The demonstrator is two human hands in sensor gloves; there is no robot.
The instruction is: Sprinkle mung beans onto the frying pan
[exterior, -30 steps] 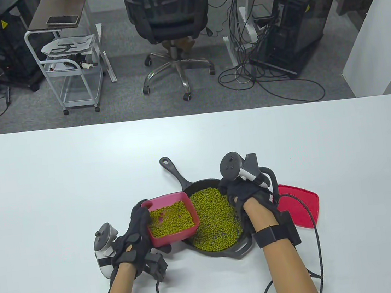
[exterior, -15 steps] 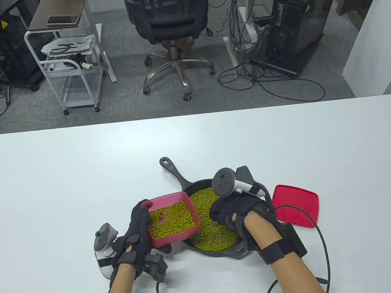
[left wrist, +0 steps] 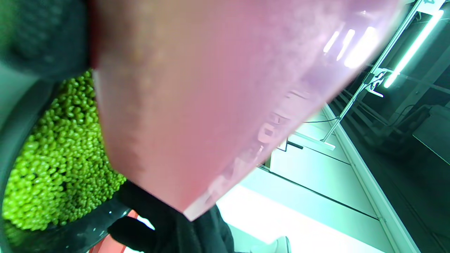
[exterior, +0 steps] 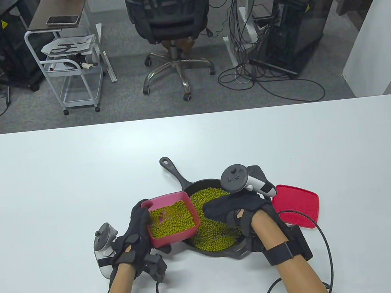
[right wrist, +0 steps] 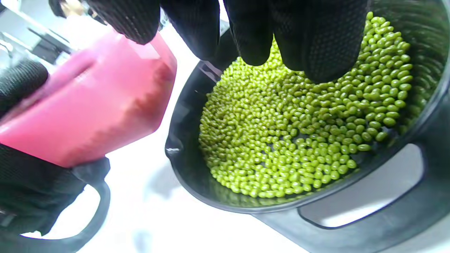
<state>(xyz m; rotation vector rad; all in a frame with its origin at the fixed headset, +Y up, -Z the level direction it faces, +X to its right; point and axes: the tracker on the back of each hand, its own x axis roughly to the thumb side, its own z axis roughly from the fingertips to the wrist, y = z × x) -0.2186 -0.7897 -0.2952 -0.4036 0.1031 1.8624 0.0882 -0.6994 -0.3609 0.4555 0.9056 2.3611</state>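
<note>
A black frying pan [exterior: 208,253] with a long handle [exterior: 174,170] holds a layer of green mung beans [exterior: 211,231]. My left hand [exterior: 138,228] grips a pink container [exterior: 171,217] of mung beans, tilted over the pan's left rim. My right hand [exterior: 226,209] hovers flat over the pan, fingers reaching toward the container. In the right wrist view its fingertips [right wrist: 316,45] hang spread just above the beans [right wrist: 281,133] and hold nothing; the container [right wrist: 91,112] is at the left. The left wrist view shows the container's underside [left wrist: 211,88] and the beans [left wrist: 52,158].
A red lid [exterior: 297,205] lies flat on the white table [exterior: 60,177], right of the pan. Cables from both wrists trail over the table's near edge. An office chair, a cart and computer cases stand beyond the far edge.
My right hand has moved from the pan's far right side leftward across the beans toward the container. My left hand and the container have stayed in place.
</note>
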